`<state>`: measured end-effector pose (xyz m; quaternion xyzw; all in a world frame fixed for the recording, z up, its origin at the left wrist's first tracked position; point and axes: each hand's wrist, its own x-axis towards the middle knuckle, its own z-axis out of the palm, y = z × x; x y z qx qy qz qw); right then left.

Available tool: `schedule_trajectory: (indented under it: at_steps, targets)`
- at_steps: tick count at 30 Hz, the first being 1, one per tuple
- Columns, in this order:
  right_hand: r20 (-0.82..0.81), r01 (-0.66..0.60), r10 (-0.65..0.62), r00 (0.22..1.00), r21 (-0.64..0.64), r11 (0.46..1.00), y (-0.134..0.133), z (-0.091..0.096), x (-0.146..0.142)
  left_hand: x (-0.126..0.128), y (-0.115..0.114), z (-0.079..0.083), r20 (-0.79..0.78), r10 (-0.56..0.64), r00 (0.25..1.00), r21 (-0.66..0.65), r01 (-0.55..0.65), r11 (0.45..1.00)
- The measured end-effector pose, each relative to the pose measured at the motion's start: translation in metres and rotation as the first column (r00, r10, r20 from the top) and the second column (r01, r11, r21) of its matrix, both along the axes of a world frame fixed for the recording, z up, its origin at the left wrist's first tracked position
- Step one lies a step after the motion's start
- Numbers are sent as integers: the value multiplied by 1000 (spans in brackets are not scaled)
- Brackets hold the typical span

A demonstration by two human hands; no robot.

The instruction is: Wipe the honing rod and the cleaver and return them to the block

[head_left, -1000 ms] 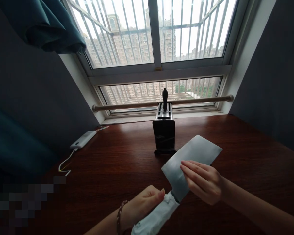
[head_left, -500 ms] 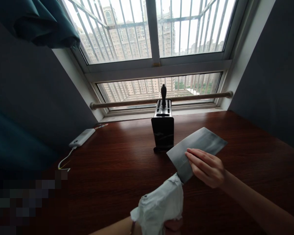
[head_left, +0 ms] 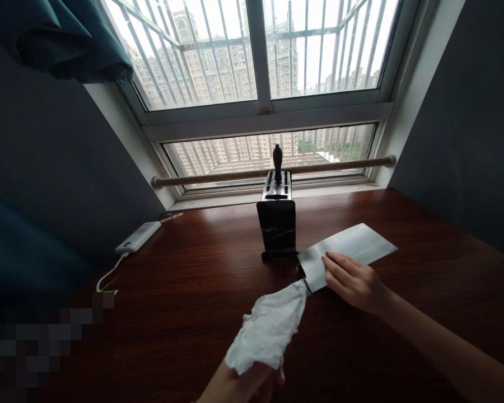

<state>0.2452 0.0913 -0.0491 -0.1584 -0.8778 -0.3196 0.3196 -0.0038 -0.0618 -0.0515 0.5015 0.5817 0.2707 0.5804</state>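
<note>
A cleaver with a broad, shiny blade (head_left: 355,245) lies slantwise in front of me, its far end towards the right. My right hand (head_left: 355,282) grips the blade near its lower edge, fingers together on the upper face and thumb hidden. White crumpled cloth (head_left: 273,324) covers the handle side up to the blade's heel, where a small dark bit shows. Below, my left hand (head_left: 250,383) is closed on the cloth, most of its fingers hidden; the handle itself cannot be seen. The blade's near corner appears close to the base of a black knife block (head_left: 277,226).
One black-handled knife (head_left: 278,162) stands upright in the block. On the left of the brown wooden table (head_left: 185,268) lies a white power strip or adapter (head_left: 138,238) with a cable (head_left: 105,274). Behind are a rail (head_left: 222,178) and a barred window; a blue curtain (head_left: 67,45) hangs upper left.
The blade has shifted slightly right and turned, now reflecting brighter. My left hand and the cloth have changed angle, the cloth stretching up towards the blade and more of the wrist bare.
</note>
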Motion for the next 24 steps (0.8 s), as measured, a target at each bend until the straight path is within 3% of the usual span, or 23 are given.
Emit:
schedule_trajectory:
  at_steps: [2,3,5,6,7,8,9,12,15,17,20,22,24]
  targets:
    - [-5,-3,3,1000,-17,1000,0,-1,-1,-9,-3,-10,-252,76,965,312,7,950]
    - [-8,-7,7,1000,-27,1000,-1,-1,-2,-14,-4,-15,-354,112,929,490,82,868]
    - [-18,-19,18,1000,-42,999,-1,-2,-4,-22,-2,-22,-518,133,845,725,351,592]
    - [-21,-24,23,1000,-46,999,-2,-3,-5,-25,0,-23,-605,145,783,751,501,429]
    - [-19,-27,26,999,-50,998,-3,-4,-6,-25,3,-22,-690,175,702,716,628,304]
    - [-13,-27,26,1000,-54,998,-4,-6,-7,-24,7,-18,-752,224,620,659,717,228]
    - [-2,-24,24,1000,-60,998,-5,-7,-9,-21,12,-13,-788,268,554,607,770,195]
    - [44,-14,18,999,-76,997,-9,-11,-13,-5,28,8,-813,309,493,561,805,192]
    - [73,-16,22,997,-86,996,-13,-13,-16,7,42,22,-865,202,458,500,816,289]
    - [80,-22,29,996,-96,995,-16,-12,-16,9,48,26,-870,115,479,486,796,361]
    - [78,-33,41,996,-101,994,-19,-11,-14,6,56,29,-758,11,652,550,630,548]
    - [78,-37,45,996,-96,995,-21,-11,-11,3,62,30,-582,24,813,591,402,700]
    - [80,-41,48,996,-88,995,-23,-10,-8,0,69,29,-426,59,903,569,216,794]
